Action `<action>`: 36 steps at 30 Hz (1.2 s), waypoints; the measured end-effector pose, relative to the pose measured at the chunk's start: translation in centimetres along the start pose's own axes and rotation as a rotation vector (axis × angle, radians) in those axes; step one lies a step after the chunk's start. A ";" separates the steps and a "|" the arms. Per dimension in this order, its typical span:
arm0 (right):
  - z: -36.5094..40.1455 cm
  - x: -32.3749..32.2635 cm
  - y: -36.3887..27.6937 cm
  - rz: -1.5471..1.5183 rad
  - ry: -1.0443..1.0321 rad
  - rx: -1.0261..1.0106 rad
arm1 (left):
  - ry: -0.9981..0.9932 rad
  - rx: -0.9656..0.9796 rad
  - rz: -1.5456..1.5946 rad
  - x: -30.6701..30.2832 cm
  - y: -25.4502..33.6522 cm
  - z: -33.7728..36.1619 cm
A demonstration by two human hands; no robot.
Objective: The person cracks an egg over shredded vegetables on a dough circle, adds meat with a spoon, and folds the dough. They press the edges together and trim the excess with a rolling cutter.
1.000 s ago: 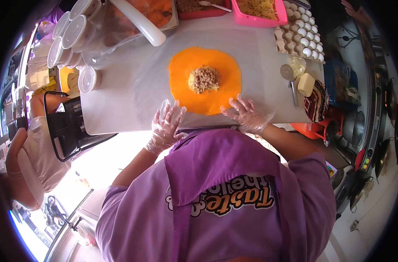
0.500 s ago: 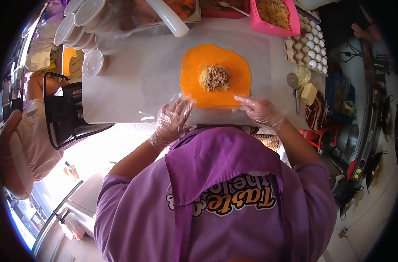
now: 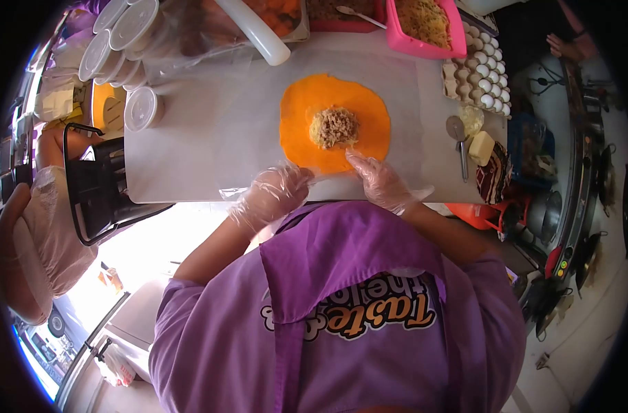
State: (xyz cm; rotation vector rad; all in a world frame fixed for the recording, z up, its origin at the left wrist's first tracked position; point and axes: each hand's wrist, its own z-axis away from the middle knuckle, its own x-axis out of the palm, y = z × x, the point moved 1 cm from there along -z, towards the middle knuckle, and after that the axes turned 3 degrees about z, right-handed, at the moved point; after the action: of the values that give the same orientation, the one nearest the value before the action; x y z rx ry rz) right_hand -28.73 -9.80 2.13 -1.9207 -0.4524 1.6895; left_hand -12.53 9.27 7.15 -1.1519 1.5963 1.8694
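Left hand (image 3: 278, 191) newly curled, right hand (image 3: 384, 183) drawn inward: the orange dough (image 3: 370, 124) is flanked nearside; either grip cannot be told.

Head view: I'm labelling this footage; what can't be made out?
All in the head view:
Left hand: fingertips, hidden by the hand itself.
Orange dough: underside, hidden by its top.
Pink tub: far end, cut off by picture's top edge.
Lidded cup: contents, if any, veiled by its lid.
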 end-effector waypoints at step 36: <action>-13.8 -6.4 0.5 -0.065 -0.767 0.412 | 0.276 -0.316 0.021 -1.5 -21.9 -2.5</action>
State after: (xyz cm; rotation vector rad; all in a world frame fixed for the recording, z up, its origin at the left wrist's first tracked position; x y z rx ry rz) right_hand -16.21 -16.28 8.00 -0.9202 -0.3879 2.2281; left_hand 5.78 12.69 -4.67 -1.5926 1.4851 2.1047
